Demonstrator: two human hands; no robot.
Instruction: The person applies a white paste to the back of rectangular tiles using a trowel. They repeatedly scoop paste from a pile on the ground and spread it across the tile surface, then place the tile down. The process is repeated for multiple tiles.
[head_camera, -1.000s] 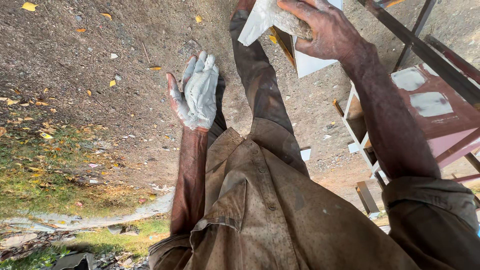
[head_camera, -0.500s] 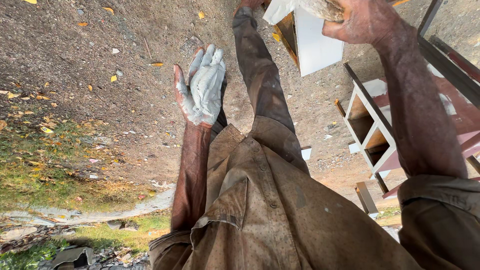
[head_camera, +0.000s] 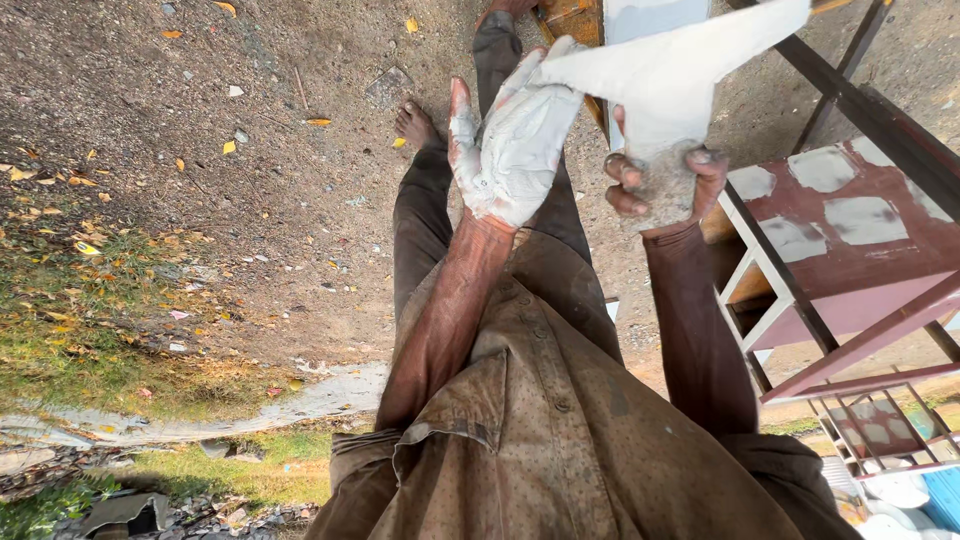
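Up close, the right hand (head_camera: 660, 185) is pinching the lower end of a folded white paper sheet (head_camera: 680, 70); thumb and fingers are curling around a gritty grey wad at its bottom. The left hand (head_camera: 515, 145), coated in white paste, is lying flat with its fingers pressed together and stretched out, their tips touching the sheet's left corner. The sheet is hanging just above both hands, rising from the pinch toward the upper right. It is looking light, thin and limp, probably easy to tear or crease, and the wet paste may be making it slippery; a hold at the thicker folded end looks soundest. Just right of the pinching fingers, a dark red metal stand (head_camera: 850, 250) is showing pale grey filler patches on its top. Beyond the fingertips, a white and orange board (head_camera: 600, 20) is standing. Below the hands, brown trousers (head_camera: 430, 220) are running to a bare foot (head_camera: 415, 125) on the dirt ground (head_camera: 200, 120). No labels or signs are showing.
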